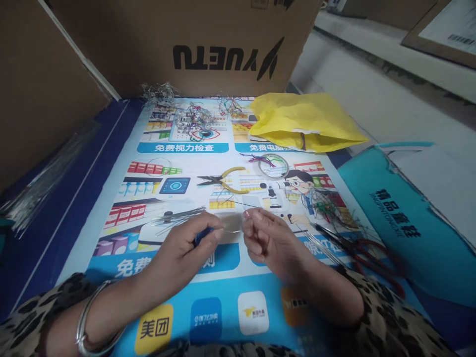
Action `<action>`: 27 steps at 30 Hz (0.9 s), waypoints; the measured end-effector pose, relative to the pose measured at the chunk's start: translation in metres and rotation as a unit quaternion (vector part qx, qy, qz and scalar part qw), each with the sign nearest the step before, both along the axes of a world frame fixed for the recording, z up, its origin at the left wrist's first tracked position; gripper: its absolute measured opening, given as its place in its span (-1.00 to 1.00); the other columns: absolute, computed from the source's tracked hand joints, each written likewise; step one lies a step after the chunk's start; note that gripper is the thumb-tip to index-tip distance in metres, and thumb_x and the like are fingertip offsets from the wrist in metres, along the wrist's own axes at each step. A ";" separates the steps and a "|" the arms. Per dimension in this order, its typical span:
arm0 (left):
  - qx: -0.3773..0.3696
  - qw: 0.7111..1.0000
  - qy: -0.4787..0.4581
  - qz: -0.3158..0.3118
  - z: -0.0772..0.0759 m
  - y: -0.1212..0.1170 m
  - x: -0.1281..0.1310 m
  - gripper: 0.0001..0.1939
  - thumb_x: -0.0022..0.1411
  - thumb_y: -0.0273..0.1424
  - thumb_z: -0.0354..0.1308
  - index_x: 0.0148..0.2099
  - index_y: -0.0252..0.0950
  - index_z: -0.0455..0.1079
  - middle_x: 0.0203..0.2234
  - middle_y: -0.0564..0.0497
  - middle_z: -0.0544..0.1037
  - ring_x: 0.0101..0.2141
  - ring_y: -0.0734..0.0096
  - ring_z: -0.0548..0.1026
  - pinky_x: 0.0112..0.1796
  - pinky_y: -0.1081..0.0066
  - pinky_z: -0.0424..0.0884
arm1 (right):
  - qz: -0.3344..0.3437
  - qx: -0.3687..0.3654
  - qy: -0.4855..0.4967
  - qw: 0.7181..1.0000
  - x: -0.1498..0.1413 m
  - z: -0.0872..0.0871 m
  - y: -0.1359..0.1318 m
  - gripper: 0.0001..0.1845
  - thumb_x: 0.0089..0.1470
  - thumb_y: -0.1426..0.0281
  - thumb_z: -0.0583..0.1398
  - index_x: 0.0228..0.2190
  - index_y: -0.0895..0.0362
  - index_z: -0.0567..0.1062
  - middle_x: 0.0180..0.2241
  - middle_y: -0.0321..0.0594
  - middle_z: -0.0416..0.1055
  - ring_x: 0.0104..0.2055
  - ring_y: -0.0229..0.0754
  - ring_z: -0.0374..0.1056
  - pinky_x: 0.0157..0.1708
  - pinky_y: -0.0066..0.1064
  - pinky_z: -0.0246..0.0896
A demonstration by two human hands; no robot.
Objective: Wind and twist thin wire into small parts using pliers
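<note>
My left hand [193, 244] is closed around a small dark blue item [203, 236], mostly hidden by the fingers, so its kind is unclear. A thin wire [233, 231] spans the short gap between the two hands. Facing it, my right hand [266, 230] pinches the wire with thumb and fingertips; another fine dark strand [247, 204] sticks up left of those fingertips. Just beyond the hands lie yellow-handled pliers [222, 181], jaws pointing left. Loose straight wires [176, 221] rest beside my left hand. Right of my right hand are red-handled scissors [362, 250] and a few silvery wires [322, 246].
A printed sheet [223, 307] covers the table. Tangled wire clusters [197, 116] lie at the back, near a yellow bag [305, 119] and a tape roll [274, 165] with colored strands. Cardboard [208, 29] stands behind; a turquoise box [405, 213] sits right, a wire bundle [44, 178] left.
</note>
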State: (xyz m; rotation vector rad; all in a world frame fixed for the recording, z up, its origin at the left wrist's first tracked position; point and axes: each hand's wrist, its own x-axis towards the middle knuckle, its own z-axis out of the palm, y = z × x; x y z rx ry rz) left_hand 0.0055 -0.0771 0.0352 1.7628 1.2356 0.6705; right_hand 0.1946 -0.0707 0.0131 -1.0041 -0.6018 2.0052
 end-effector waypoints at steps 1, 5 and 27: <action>0.000 1.000 -0.007 0.006 0.000 0.000 0.000 -0.87 0.24 -0.36 -0.06 -0.31 -0.26 0.26 -0.47 0.10 0.33 -0.44 0.53 0.29 -0.42 0.54 0.25 | 0.012 -0.001 0.011 1.000 -0.002 -0.001 -0.002 -0.72 -0.06 0.18 0.23 -0.37 0.09 0.33 -0.55 -0.43 0.24 -0.67 -0.44 0.10 -0.74 -0.58 -0.06; -0.029 0.999 -0.012 -0.007 -0.001 -0.001 0.000 -0.86 0.25 -0.34 -0.07 -0.31 -0.26 0.26 -0.53 0.13 0.31 -0.49 0.55 0.26 -0.45 0.54 0.23 | 0.085 0.018 0.044 0.995 -0.008 -0.004 -0.008 -0.75 0.01 0.21 0.19 -0.49 0.13 0.30 -0.60 -0.45 0.23 -0.72 -0.46 0.08 -0.75 -0.57 -0.06; -0.226 0.968 -0.102 -0.027 -0.013 -0.003 0.004 -0.60 0.15 -0.34 0.06 0.05 -0.19 0.16 -0.24 -0.01 0.36 -0.45 0.49 0.42 -0.62 0.56 0.32 | 0.093 0.138 -0.243 0.956 -0.005 -0.002 -0.010 -0.72 0.04 0.26 0.14 -0.59 0.14 0.26 -0.81 -0.47 0.16 -0.74 -0.45 0.00 -0.71 -0.58 -0.11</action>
